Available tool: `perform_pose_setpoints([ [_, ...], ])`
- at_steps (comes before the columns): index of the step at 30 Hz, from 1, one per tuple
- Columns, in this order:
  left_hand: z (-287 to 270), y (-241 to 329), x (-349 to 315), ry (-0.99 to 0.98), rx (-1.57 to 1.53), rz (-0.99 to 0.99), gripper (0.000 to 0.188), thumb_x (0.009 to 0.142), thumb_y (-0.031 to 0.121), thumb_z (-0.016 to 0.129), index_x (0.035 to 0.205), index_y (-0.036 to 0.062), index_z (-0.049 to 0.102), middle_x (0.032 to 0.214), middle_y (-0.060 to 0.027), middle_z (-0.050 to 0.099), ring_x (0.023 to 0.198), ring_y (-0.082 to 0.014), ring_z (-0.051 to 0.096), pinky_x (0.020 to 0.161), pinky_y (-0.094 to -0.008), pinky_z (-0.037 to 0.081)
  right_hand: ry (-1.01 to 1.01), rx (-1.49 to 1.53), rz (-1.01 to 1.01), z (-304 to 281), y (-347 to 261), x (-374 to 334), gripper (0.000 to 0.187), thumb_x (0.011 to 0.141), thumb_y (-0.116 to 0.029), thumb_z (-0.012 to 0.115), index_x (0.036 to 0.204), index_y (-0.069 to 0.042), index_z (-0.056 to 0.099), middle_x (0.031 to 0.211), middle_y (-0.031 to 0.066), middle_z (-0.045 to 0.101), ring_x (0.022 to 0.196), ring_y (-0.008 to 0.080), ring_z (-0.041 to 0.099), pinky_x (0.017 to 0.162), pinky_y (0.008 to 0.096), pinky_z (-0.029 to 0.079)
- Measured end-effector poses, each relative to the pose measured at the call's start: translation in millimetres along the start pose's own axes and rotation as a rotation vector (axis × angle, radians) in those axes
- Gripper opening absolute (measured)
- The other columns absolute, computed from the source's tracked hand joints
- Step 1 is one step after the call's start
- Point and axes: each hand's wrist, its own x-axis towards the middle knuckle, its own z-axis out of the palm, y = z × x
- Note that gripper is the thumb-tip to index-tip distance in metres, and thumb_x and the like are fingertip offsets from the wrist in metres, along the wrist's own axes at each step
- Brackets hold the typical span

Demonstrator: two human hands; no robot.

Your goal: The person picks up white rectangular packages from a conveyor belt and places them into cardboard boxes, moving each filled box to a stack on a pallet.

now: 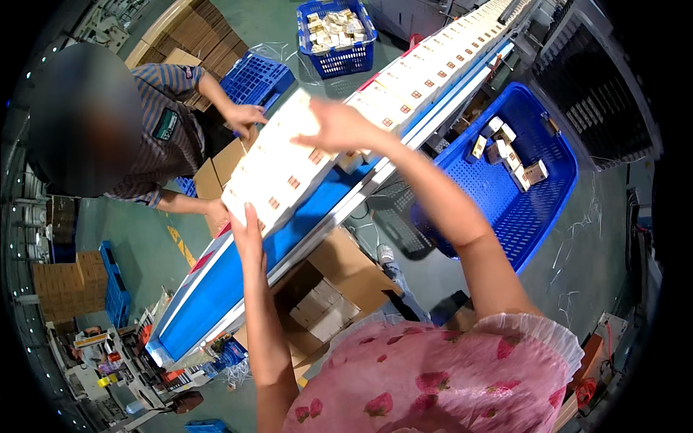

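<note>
A row of small white boxes (278, 169) with red-gold marks spans slantwise between my two hands over the blue conveyor belt (231, 278). My left hand (247, 232) presses on its near left end, fingers pointing up along the boxes. At the far right end my right hand (336, 126), blurred by motion, grips the row with thumb and fingers apart. More white boxes (411, 83) line the belt beyond it. Across the belt, a co-worker's hand (245, 117) is close to the row's far side; their other hand (216, 215) is beside its near end, at an open brown carton (220, 169).
On my right stands a blue basket (552, 209) with several loose boxes (516, 155). Another blue basket (336, 65), full of boxes, is behind the belt. Below me an open carton (346, 267) holds white boxes (325, 310). Stacked cartons (72, 285) stand far left.
</note>
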Motion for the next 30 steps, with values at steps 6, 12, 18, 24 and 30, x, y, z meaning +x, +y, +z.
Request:
perform_pose_setpoints([
  [6, 109.7, 14.6, 18.3, -0.379, -0.076, 0.040, 0.045, 0.088, 0.032, 0.026, 0.125, 0.0064, 0.024, 0.119, -0.0130, 0.033, 0.109, -0.0203, 0.036, 0.082, -0.0380, 0.037, 0.010, -0.233, 0.370, -100.6, 119.5, 17.6, 0.071, 0.075, -0.058, 0.039, 0.111, 0.003, 0.042, 0.106, 0.0207, 0.048, 0.097, 0.0294, 0.049, 0.078, 0.0370, 0.040],
  [12, 100.5, -13.8, 16.9, -0.185, -0.127, -0.125, 0.045, 0.087, 0.037, 0.029, 0.120, 0.0068, 0.025, 0.104, -0.0119, 0.046, 0.092, -0.0169, 0.050, 0.075, -0.0277, 0.042, -0.229, 0.594, 0.411, -76.7, 140.0, -6.1, 0.080, 0.071, -0.067, 0.032, 0.128, -0.011, 0.023, 0.128, 0.0199, 0.026, 0.117, 0.0318, 0.029, 0.089, 0.0495, 0.032],
  [18, 32.1, -35.6, -3.5, -0.094, -0.396, -0.369, 0.049, 0.085, 0.037, 0.037, 0.120, 0.0030, 0.030, 0.113, -0.0122, 0.044, 0.099, -0.0189, 0.048, 0.080, -0.0318, 0.042, -0.258, 0.930, 0.425, 25.3, 102.2, -6.0, 0.072, 0.076, -0.061, 0.032, 0.130, -0.018, 0.015, 0.131, 0.0108, 0.025, 0.118, 0.0244, 0.029, 0.091, 0.0394, 0.033],
  [24, -57.3, -19.1, -46.3, 0.132, -0.374, -0.182, 0.045, 0.082, 0.028, 0.046, 0.116, -0.0006, 0.035, 0.109, -0.0131, 0.045, 0.098, -0.0205, 0.046, 0.082, -0.0336, 0.040, -0.173, 1.134, 0.285, 56.6, 6.5, -24.6, 0.061, 0.080, -0.042, 0.043, 0.128, -0.014, 0.018, 0.127, 0.0117, 0.026, 0.113, 0.0217, 0.032, 0.086, 0.0326, 0.038],
  [30, -132.4, 31.4, -167.4, 0.356, -0.508, -0.209, 0.042, 0.083, 0.023, 0.046, 0.115, -0.0022, 0.036, 0.110, -0.0113, 0.047, 0.096, -0.0170, 0.049, 0.080, -0.0301, 0.042, -0.383, 0.976, 0.296, 59.3, -86.7, -91.9, 0.066, 0.079, -0.039, 0.048, 0.127, -0.004, 0.017, 0.116, 0.0191, 0.041, 0.107, 0.0265, 0.041, 0.083, 0.0383, 0.041],
])
